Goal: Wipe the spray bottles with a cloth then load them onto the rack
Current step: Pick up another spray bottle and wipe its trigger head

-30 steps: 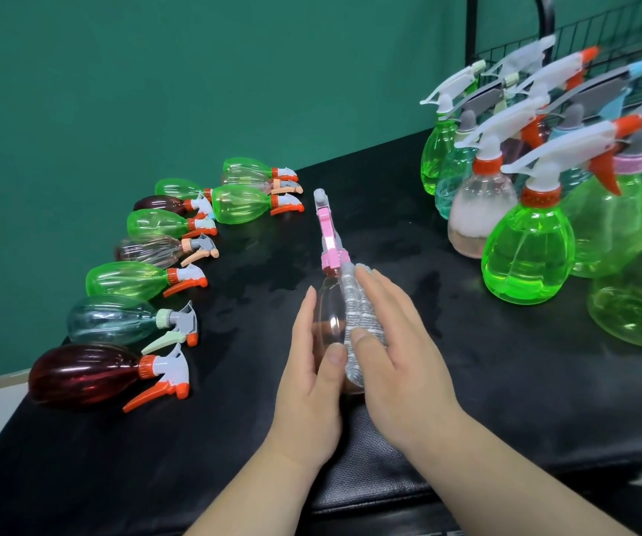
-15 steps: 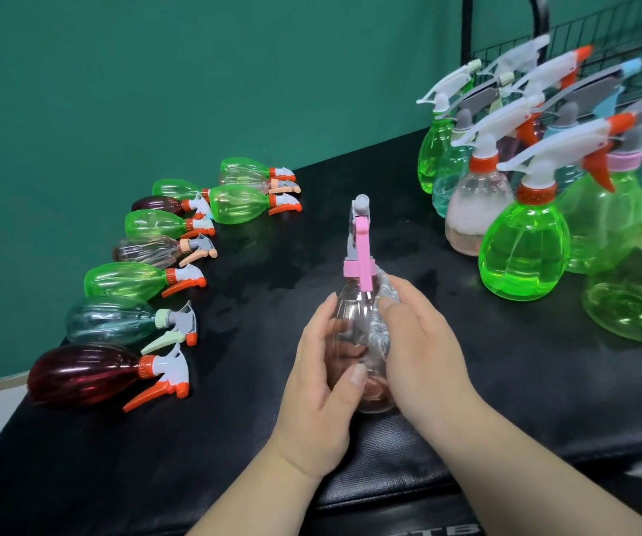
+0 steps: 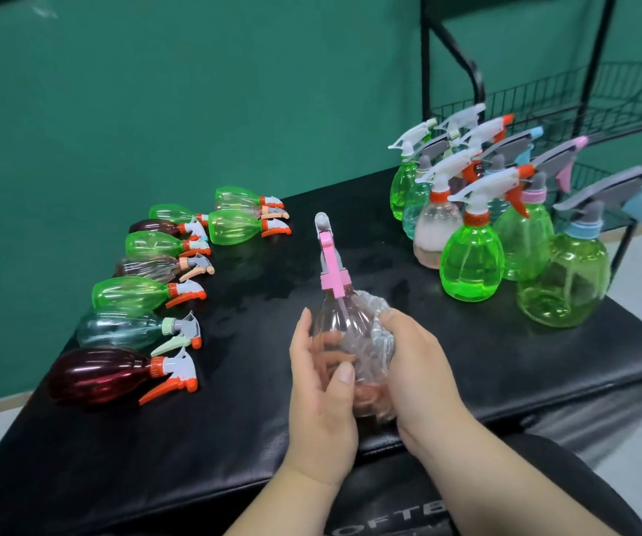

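Head view, the only one. Your left hand (image 3: 321,404) is wrapped round the clear bottle (image 3: 344,330): thumb across the front, fingers visible through the plastic behind. Your right hand (image 3: 423,373) has its fingers curled on the bunched cloth (image 3: 379,326) and presses it to the bottle's right flank.

What changed: a second ago the bottle lay low under both hands, with your right fingers stretched flat along the cloth on top. Half a second ago it was coming up. Now it's raised off the desk (image 3: 466,361) and tilted, pink trigger (image 3: 332,272) pointing up and away from you. The cloth has slid from the top round to the side, up near the shoulder.

Reading: you're mid-wipe, working round the body, probably not finished. The near face and bottom look uncovered, and the trigger head hasn't been touched by the cloth.

The row of bottles lying on the left, dark red bottle (image 3: 99,375) nearest you, sits where it was. So does the standing group on the right, bright green bottle (image 3: 472,261) in front. The rack (image 3: 582,94) is behind that group, well apart from your hands. Loading hasn't started for this one.
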